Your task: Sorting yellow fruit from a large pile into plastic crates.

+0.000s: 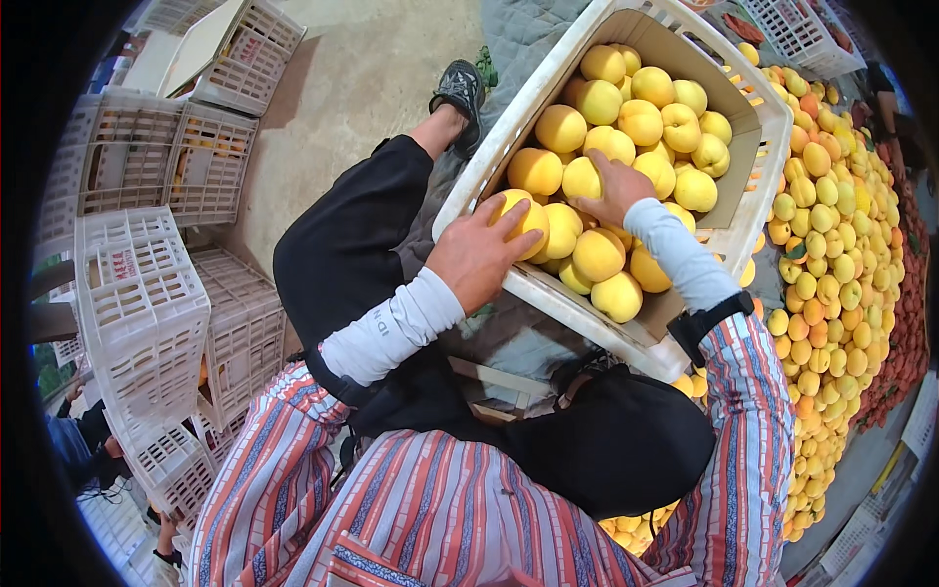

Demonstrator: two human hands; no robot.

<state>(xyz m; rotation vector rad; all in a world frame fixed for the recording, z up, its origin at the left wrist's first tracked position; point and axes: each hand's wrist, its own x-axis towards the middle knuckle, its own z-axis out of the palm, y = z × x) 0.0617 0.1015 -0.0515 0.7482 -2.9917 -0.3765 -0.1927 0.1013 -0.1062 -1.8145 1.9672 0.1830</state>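
Note:
A white plastic crate [594,323] lined with cardboard [737,165] stands before me, heaped with yellow peaches [598,254]. At the crate's near left corner, my left hand [480,249] has its fingers spread over a large yellow peach [527,224] and grips it. My right hand [620,192] reaches into the middle of the heap, its thumb and fingers around another yellow peach [582,178]. Both peaches touch the fruit around them. The undersides of the fingers of my right hand are partly hidden.
A large pile of loose peaches [829,271] spreads on the right, with a reddish heap [899,323] beyond it. Stacked white plastic crates [143,286] stand on the left. Another crate [803,37] lies at the top right. Other people [84,447] show at the left edge.

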